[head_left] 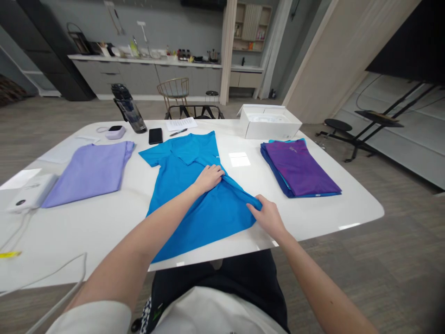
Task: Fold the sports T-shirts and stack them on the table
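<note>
A bright blue T-shirt (194,195) lies spread on the white table (86,222) in front of me, its right side folded inward. My left hand (208,177) rests on the shirt's middle, fingers closed on the folded edge. My right hand (267,214) grips the shirt's lower right edge, fingers curled on the fabric. A folded lilac garment (90,171) lies to the left. A stack of folded purple and blue garments (299,169) lies to the right.
At the table's far side stand a dark water bottle (130,109), a black phone (155,136), a paper with a pen (181,124), a small lilac case (115,132) and an open white box (269,121). A white device with a cable (31,192) sits far left.
</note>
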Motion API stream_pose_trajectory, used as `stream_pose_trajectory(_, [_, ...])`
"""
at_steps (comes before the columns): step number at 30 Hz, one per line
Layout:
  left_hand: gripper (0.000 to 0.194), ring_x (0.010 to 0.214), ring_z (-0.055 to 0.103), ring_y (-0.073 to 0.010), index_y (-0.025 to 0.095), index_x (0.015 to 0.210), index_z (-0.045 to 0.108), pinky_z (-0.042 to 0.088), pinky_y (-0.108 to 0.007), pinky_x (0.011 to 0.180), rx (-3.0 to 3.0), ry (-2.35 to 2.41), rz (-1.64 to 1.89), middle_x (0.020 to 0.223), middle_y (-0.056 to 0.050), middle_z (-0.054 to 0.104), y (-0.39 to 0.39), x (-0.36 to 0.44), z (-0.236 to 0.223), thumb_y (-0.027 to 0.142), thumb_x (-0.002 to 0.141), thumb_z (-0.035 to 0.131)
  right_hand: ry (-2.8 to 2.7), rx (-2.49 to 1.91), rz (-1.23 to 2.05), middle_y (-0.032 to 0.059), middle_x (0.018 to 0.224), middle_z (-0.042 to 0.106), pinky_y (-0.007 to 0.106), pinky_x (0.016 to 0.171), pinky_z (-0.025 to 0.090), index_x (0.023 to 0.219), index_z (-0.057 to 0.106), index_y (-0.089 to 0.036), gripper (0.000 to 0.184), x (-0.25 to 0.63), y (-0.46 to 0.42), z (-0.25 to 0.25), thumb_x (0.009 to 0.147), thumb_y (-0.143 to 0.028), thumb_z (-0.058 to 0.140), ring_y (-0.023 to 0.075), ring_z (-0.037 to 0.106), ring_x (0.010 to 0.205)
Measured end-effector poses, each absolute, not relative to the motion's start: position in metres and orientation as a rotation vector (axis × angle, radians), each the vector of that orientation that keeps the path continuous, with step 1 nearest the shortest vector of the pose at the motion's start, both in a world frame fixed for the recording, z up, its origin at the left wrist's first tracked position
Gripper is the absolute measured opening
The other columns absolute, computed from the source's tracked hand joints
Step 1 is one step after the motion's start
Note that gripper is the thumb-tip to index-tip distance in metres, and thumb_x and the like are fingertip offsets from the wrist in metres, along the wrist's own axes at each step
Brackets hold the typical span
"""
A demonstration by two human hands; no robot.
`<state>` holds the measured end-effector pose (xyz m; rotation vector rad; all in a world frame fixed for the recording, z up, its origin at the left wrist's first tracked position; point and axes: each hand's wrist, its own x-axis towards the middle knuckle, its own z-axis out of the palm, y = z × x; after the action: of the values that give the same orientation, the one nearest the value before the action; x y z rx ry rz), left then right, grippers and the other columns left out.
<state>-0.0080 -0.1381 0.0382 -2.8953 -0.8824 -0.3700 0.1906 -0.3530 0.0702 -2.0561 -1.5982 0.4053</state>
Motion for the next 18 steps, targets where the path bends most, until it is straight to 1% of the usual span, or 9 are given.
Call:
stream_pose_trajectory(2, [0.023, 0.103, 0.056, -0.0261, 0.021, 0.110, 0.066, 0.043, -0.040, 0.087, -2.893, -0.940, -0.455, 0.110, -0.010, 0.064, -0.138, -0.013, 0.044, 0.020, 0.097, 0.047, -1.529, -1.849, 0.417, -0.0015, 0.072, 0.065, 0.028, 0.064, 0.041, 0.086, 0.061, -0.023, 0.011, 0.175, -0.360, 0.083, 0.090, -0.032, 0.059, 0.0183, 0.061, 0.067])
stream_pose_trajectory(4, [0.024, 0.105, 0.056, -0.0255, 0.021, 0.112, 0.065, 0.044, -0.040, 0.089, -2.898, -1.012, -0.610, 0.113, -0.009, 0.064, -0.139, -0.025, 0.052, 0.020, 0.098, 0.046, -1.566, -1.641, 0.344, 0.0010, 0.082, 0.069, 0.029, 0.071, 0.044, 0.090, 0.064, -0.022, 0.008, 0.156, -0.368, 0.095, 0.089, -0.025, 0.057, 0.0194, 0.063, 0.075])
stream_pose_trajectory(7, [0.029, 0.111, 0.056, -0.0246, 0.021, 0.119, 0.063, 0.045, -0.039, 0.095, -2.875, -1.165, -0.810, 0.120, -0.010, 0.063, -0.149, -0.054, 0.058, 0.019, 0.098, 0.044, -1.800, -1.383, 0.202, 0.0047, 0.091, 0.070, 0.033, 0.081, 0.044, 0.101, 0.067, -0.021, 0.024, 0.124, -0.377, 0.098, 0.083, -0.011, 0.055, 0.0214, 0.063, 0.086])
stream_pose_trajectory(10, [0.044, 0.122, 0.053, -0.0271, 0.023, 0.132, 0.058, 0.045, -0.043, 0.098, -2.889, -1.232, -0.709, 0.135, -0.012, 0.057, -0.178, -0.084, 0.051, 0.013, 0.091, 0.048, -2.044, -1.275, 0.168, 0.0052, 0.089, 0.070, 0.036, 0.082, 0.042, 0.106, 0.068, -0.020, 0.035, 0.098, -0.382, 0.081, 0.079, -0.003, 0.054, 0.0212, 0.062, 0.085])
stream_pose_trajectory(12, [0.056, 0.130, 0.049, -0.0283, 0.025, 0.139, 0.054, 0.045, -0.045, 0.099, -2.949, -1.164, -0.587, 0.144, -0.011, 0.052, -0.205, -0.096, 0.044, 0.008, 0.085, 0.050, -2.103, -1.306, 0.186, 0.0055, 0.088, 0.070, 0.036, 0.082, 0.042, 0.106, 0.069, -0.020, 0.034, 0.087, -0.383, 0.068, 0.081, -0.004, 0.054, 0.0214, 0.061, 0.083])
stream_pose_trajectory(14, [0.060, 0.135, 0.046, -0.0277, 0.026, 0.138, 0.055, 0.043, -0.045, 0.102, -3.003, -1.067, -0.565, 0.148, -0.010, 0.051, -0.232, -0.101, 0.039, 0.005, 0.082, 0.051, -2.087, -1.388, 0.209, 0.0058, 0.085, 0.069, 0.036, 0.081, 0.042, 0.105, 0.069, -0.020, 0.029, 0.081, -0.384, 0.059, 0.085, -0.007, 0.054, 0.0218, 0.061, 0.082])
stream_pose_trajectory(16, [0.058, 0.135, 0.046, -0.0266, 0.024, 0.134, 0.059, 0.041, -0.045, 0.104, -3.038, -0.970, -0.609, 0.147, -0.010, 0.053, -0.256, -0.101, 0.037, 0.004, 0.081, 0.051, -2.055, -1.455, 0.216, 0.0062, 0.084, 0.067, 0.036, 0.082, 0.043, 0.103, 0.070, -0.021, 0.022, 0.078, -0.385, 0.056, 0.089, -0.013, 0.053, 0.0223, 0.061, 0.082])
stream_pose_trajectory(18, [0.050, 0.132, 0.051, -0.0250, 0.023, 0.128, 0.063, 0.039, -0.045, 0.106, -3.061, -0.895, -0.670, 0.140, -0.010, 0.060, -0.275, -0.102, 0.038, 0.005, 0.083, 0.051, -2.063, -1.468, 0.191, 0.0070, 0.086, 0.067, 0.036, 0.084, 0.042, 0.102, 0.069, -0.021, 0.019, 0.077, -0.386, 0.056, 0.093, -0.018, 0.053, 0.0232, 0.060, 0.085])
